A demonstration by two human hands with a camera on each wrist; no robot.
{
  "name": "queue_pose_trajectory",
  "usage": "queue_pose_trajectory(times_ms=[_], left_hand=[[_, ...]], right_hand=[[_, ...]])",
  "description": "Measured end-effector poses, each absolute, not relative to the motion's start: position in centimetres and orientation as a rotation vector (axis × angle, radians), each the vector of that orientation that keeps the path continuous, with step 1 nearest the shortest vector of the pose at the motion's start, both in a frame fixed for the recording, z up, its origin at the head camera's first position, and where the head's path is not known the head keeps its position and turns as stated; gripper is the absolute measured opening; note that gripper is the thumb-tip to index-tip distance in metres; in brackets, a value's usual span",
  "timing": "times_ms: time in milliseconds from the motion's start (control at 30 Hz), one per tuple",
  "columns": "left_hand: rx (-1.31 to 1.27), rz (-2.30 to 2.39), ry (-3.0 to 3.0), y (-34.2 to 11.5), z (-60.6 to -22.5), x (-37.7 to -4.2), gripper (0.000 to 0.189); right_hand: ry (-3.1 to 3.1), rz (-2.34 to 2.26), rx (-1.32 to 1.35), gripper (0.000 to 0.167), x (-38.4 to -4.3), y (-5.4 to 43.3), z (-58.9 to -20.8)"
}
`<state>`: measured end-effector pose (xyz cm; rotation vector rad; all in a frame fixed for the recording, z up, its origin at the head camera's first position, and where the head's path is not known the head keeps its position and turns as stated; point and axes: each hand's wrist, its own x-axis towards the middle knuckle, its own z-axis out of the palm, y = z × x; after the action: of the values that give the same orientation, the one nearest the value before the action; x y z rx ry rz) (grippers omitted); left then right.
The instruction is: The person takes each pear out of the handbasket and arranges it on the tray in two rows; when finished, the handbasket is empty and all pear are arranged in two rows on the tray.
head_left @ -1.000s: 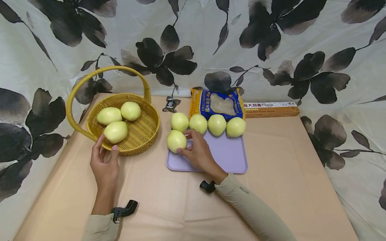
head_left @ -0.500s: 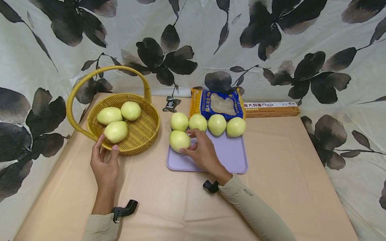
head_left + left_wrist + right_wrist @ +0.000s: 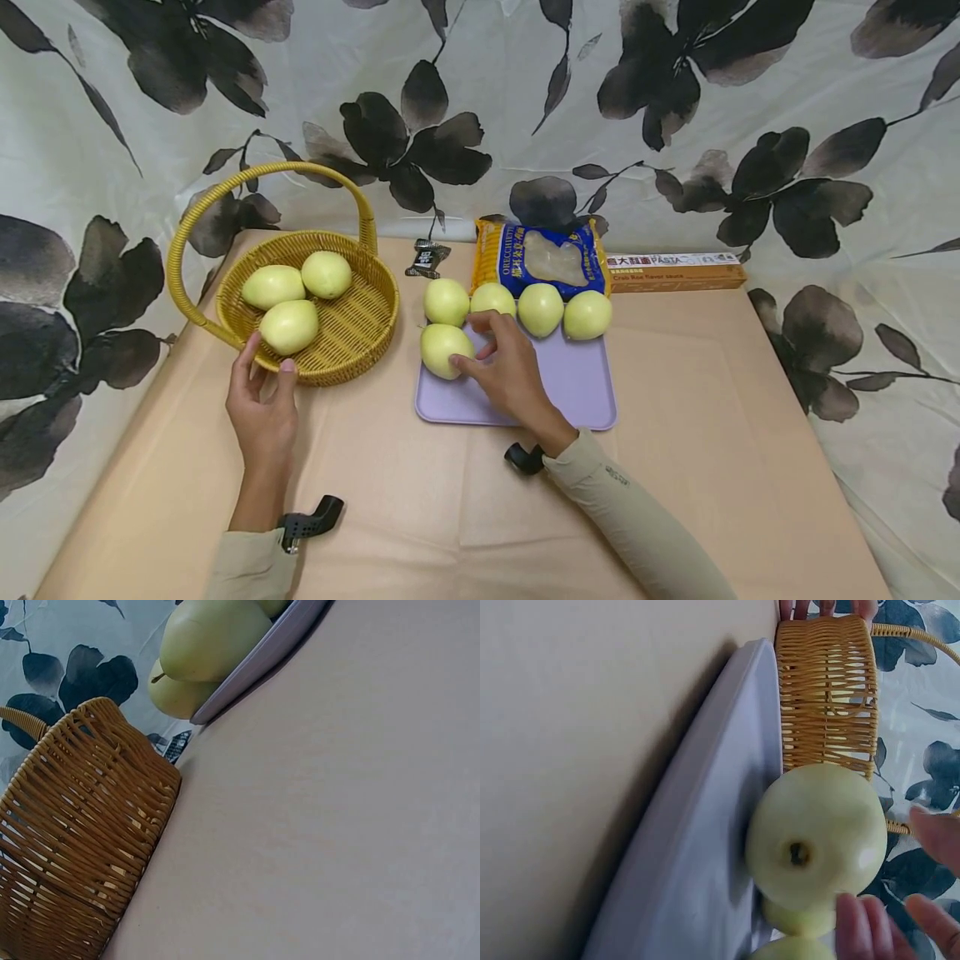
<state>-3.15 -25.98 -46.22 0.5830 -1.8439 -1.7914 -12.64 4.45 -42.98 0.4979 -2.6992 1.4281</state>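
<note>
A round pale-green fruit (image 3: 446, 351), an apple or a pear, rests at the left of the lilac tray (image 3: 480, 408). My right hand (image 3: 510, 375) is at its right side, thumb and fingers spread apart; the right wrist view shows the fruit (image 3: 817, 832) with the fingertips (image 3: 855, 922) not closed round it. Behind it, several like fruits (image 3: 540, 310) stand in a row on the tray. My left hand (image 3: 262, 408) touches the front of the yellow wicker basket (image 3: 360, 358) with fingertips and thumb. Three of the fruits (image 3: 289, 327) lie in the basket.
A blue and yellow orecchiette bag (image 3: 540, 258) lies behind the tray, with a long pasta box (image 3: 675, 272) to its right. Between basket and bag sits a small black packet (image 3: 427, 258). A floral cloth (image 3: 525, 100) hangs behind the table (image 3: 675, 417).
My right hand has moved slightly right with the front fruit, set it on the tray and loosened its fingers from it. The left hand and basket have stayed put.
</note>
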Motion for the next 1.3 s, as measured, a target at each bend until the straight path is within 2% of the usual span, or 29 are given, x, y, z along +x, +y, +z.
queue_pose_trajectory(times_ms=[367, 867, 1300], left_hand=[[0.563, -1.771, -1.870, -26.1, -46.4, -3.1, 0.071], [0.537, -1.820, -1.813, -26.1, -46.3, -3.2, 0.073], [0.529, -1.814, -1.817, -26.1, -46.4, -3.3, 0.073]], right_hand=[[-2.422, 1.657, 0.729, 0.047, -12.9, 0.1, -41.2], [-2.401, 1.690, 1.035, 0.057, -13.8, -9.2, -39.5], [-2.632, 1.499, 1.081, 0.060, -15.9, -15.5, -40.4]])
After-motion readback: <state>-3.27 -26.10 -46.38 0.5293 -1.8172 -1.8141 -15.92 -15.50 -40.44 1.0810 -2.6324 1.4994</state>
